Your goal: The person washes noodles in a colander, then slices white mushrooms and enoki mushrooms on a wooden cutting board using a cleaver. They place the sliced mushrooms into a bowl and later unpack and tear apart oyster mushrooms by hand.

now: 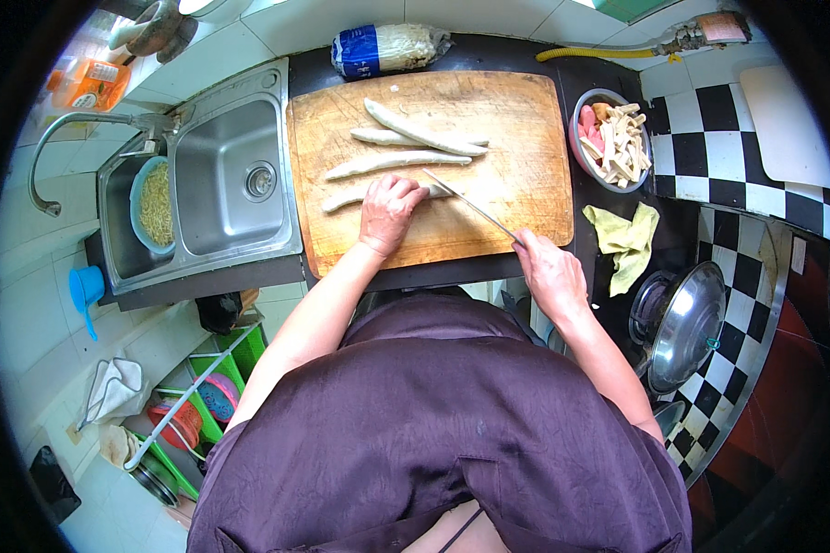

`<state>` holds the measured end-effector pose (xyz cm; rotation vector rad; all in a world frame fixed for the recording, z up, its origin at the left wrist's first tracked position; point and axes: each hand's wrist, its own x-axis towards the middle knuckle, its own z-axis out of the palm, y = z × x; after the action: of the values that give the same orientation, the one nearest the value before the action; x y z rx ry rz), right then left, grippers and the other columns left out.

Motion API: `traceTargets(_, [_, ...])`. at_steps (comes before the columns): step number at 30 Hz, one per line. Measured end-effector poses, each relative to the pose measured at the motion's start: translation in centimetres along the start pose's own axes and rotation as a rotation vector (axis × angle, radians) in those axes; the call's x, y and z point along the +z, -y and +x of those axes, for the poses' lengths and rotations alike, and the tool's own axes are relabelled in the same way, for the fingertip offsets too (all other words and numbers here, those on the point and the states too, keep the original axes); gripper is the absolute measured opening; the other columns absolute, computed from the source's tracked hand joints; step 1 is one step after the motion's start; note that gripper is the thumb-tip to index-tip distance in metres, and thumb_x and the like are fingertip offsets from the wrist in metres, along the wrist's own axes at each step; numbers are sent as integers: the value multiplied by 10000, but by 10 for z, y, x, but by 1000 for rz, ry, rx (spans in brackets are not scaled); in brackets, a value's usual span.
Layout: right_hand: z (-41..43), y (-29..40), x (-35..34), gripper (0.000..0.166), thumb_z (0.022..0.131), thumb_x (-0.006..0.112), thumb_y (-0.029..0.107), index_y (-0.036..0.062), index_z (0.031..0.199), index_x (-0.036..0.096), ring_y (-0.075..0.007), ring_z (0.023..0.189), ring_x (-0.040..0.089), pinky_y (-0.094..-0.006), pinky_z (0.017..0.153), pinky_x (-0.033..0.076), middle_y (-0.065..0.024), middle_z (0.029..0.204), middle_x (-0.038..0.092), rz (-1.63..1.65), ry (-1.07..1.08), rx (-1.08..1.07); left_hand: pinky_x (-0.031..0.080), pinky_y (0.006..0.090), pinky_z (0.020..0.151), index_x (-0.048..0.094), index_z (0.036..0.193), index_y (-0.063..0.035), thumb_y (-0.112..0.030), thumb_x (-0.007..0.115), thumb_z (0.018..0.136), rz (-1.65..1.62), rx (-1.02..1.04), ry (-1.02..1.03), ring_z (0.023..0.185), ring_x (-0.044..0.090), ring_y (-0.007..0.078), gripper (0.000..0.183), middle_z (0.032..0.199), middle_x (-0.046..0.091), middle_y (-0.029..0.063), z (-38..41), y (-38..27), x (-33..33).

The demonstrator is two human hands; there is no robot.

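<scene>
On a worn wooden cutting board (456, 242) lie several long, whitish peeled vegetables, perhaps eggplants. My left hand (390, 211) presses on the nearest one (344, 199), whose right end shows past my fingers. My right hand (552, 273) grips a knife (474, 207) by its handle, which my fingers hide. The thin blade slants up and left, its tip near the right part of the held vegetable; whether it touches cannot be told. Above my left hand lies another whitish vegetable (398, 163), and beyond it two more (422, 128) cross each other.
A bowl (574, 148) of pale strips and pink pieces stands right of the board, above a yellow-green cloth (626, 238). A packaged white bundle (408, 50) lies behind. At left are a steel sink (228, 221) and a bowl of sprouts (155, 207); a lidded pan (688, 328) is at right.
</scene>
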<state>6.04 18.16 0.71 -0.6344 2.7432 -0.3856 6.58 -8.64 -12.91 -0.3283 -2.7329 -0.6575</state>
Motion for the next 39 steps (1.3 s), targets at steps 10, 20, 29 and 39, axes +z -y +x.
traceTargets(10, [-24,-7,5,178,947,562,238,105,1064,555,-380,685,638,-470,583,511,-146,810,626,35,-84,101,466,359,786,680,908,-145,-145,681,784,-28,8,14,895,579,219,124,899,630,6,5,0,-3])
traceTargets(20, [-30,-2,7,166,957,544,250,102,1028,522,-390,672,630,-482,572,506,-148,796,616,46,-39,113,470,351,772,685,891,-160,-141,678,768,-18,29,-2,873,577,201,125,878,623,-14,7,0,-4])
traceTargets(29, [-3,-2,35,146,958,532,208,86,1035,515,-415,716,636,-500,590,502,-184,837,652,37,5,117,475,353,771,702,912,-163,-153,696,749,-9,88,46,876,577,208,164,896,631,-13,8,3,-5])
traceTargets(39, [-18,6,18,141,954,544,220,96,1012,513,-403,710,641,-499,591,508,-176,831,654,114,-99,93,483,357,766,695,893,-157,-148,690,761,-41,57,17,875,595,215,133,874,642,-3,8,5,-4])
